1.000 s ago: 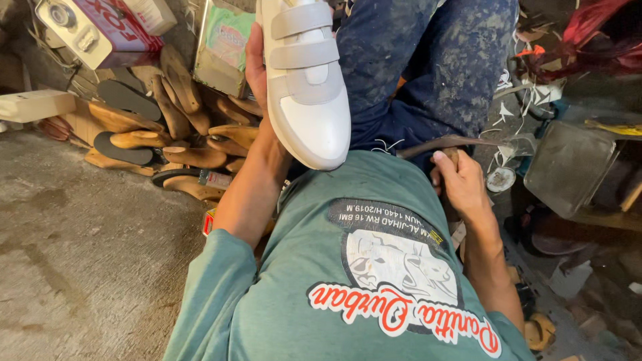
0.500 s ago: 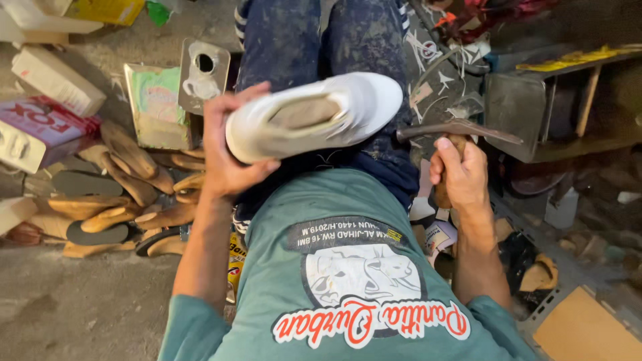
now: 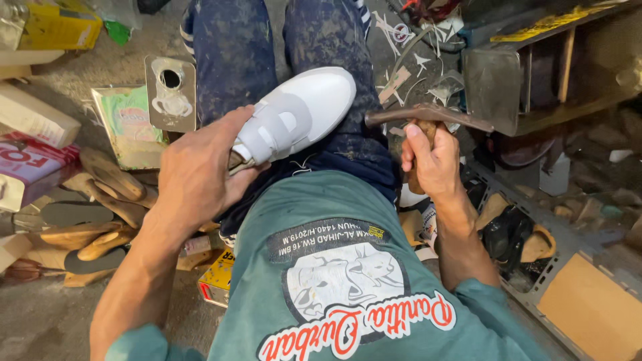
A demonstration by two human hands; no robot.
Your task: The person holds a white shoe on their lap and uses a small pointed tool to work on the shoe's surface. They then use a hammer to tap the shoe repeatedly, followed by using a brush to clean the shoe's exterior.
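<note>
Cluttered workshop floor [image 3: 60, 314] around me, I'd keep the white shoe [image 3: 297, 113] braced on my lap, left hand [image 3: 197, 170] fingers clamped at its heel, and tap lightly (never swing) with the hammer [image 3: 428, 115] gripped in my right hand [image 3: 435, 160].

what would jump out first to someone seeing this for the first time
The white shoe with two straps, at centre on the person's lap, gripped at its heel end by the left hand. Just right of it, the right hand grips a rusty hammer, its head level with the shoe's toe. Wooden shoe forms and flat soles lie piled on the floor at left.
</note>
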